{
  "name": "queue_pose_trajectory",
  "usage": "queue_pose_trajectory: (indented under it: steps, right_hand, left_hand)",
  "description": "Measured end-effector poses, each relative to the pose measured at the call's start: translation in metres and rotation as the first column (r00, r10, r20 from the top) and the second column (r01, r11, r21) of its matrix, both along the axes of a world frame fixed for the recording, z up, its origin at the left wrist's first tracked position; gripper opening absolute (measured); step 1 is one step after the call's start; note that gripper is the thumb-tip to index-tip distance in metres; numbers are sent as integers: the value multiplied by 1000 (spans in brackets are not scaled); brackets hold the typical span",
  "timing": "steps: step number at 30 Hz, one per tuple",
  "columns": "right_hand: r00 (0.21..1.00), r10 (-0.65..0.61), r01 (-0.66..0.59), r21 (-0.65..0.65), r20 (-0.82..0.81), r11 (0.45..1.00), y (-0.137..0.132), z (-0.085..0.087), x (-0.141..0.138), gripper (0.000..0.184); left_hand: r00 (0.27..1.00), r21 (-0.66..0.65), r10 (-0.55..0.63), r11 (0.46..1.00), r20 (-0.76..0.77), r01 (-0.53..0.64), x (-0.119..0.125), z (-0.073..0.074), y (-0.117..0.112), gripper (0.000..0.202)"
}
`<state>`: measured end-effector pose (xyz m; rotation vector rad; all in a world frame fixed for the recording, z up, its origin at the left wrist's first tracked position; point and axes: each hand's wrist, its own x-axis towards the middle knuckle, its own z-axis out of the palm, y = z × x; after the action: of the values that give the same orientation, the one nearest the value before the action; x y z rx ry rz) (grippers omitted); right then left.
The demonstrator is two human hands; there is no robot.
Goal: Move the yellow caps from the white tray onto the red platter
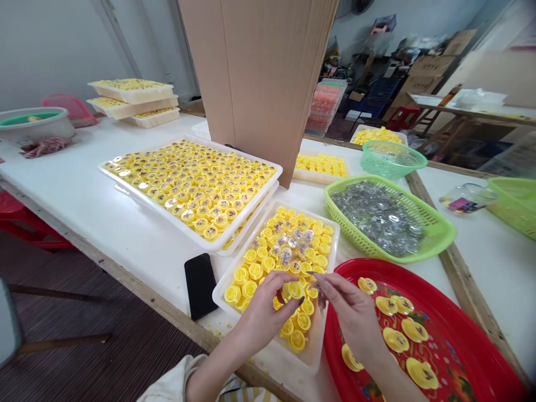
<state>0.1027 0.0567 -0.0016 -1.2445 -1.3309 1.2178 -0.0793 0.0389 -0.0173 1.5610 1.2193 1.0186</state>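
Note:
My left hand pinches a small round yellow plastic piece between thumb and fingers. Close beside it, my right hand has thumb and fingers pressed together on something small, thin and clear-looking that I cannot make out. Both are above a white tray of loose yellow pieces, with several clear discs lying on top. Under my right forearm is a red tray, where several yellow pieces with printed faces lie spread out.
A green basket of clear discs stands behind the red tray. Left of my hands lie a black phone and stacked trays filled with rows of printed yellow pieces. A tall cardboard sheet rises behind. A clear jar stands right.

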Motion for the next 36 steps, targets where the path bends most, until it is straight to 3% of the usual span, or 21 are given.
queue_pose_trajectory:
  steps: [5, 9, 13, 18, 22, 26, 33, 36]
  right_hand:
    - [951, -109, 25, -282, -288, 959, -1, 15, 5, 26]
    - [910, -206, 56, -386, -360, 921, -7, 24, 8, 27]
    - [911, -177, 1, -428, -372, 904, -12, 28, 10, 28]
    - [947, 11, -137, -373, -321, 917, -16, 28, 9, 32]
    - [975, 116, -162, -248, -192, 955, -20, 21, 7, 31]
    - [973, 211, -224, -169, -89, 960, -27, 15, 8, 33]
    - [975, 223, -221, -123, 3, 968, -35, 13, 10, 29]
    - [978, 207, -204, -98, 20, 974, -40, 12, 8, 30]
  left_hand:
    - [1000, -40, -5, 999, 18, 6, 0, 5, -4, 28]
    - [999, -53, -30, 998, 22, 31, 5, 13, -6, 27]
    - [998, -92, -31, 995, 48, 35, 10, 18, -7, 29]
    - [990, -192, -69, 977, 119, 92, 13, 21, -11, 32]
    - [993, -126, -76, 988, 92, 87, 17, 27, -14, 23]
    - [983, -91, -159, 982, 96, 168, 20, 33, -14, 23]
    - [970, -24, -241, 970, 24, 241, 20, 34, -19, 36]
    - [981, -2, -194, 981, 22, 194, 26, 30, -25, 39]
